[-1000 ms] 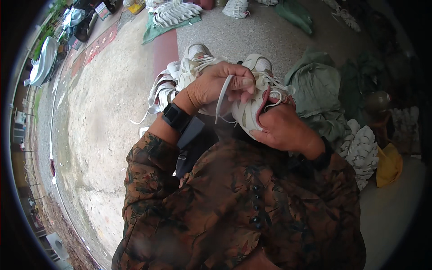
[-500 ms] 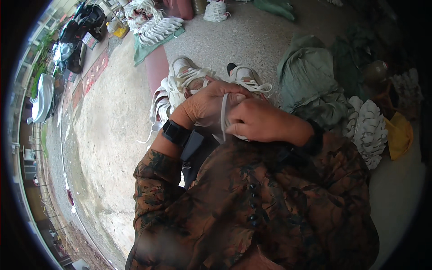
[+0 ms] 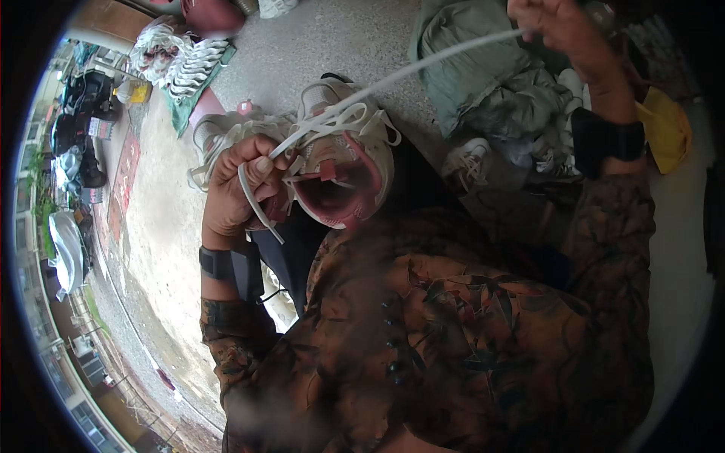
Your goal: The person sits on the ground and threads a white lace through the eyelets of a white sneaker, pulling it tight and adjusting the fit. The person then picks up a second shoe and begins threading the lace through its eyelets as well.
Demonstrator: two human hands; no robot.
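A white shoe with a pink lining sits on my lap, its opening toward me. Loops of lace cross its tongue area. A long white shoelace stretches tight from the shoe up to the right. My right hand, raised at the far right, is closed on that lace. My left hand pinches the lace beside the shoe, and a short end of it dangles below the thumb. Another white shoe lies left of the first, partly hidden behind my left hand.
Green sacks lie on the floor to the right, beside a loose white shoe and a yellow bag. Rows of white shoe parts rest on green cloth at the upper left. Motorbikes stand beyond, left.
My hands, close together before, are far apart now. The right hand has swung up and right, drawing the lace out straight; the left moved left and lower. The view has shifted, showing the shoe's opening.
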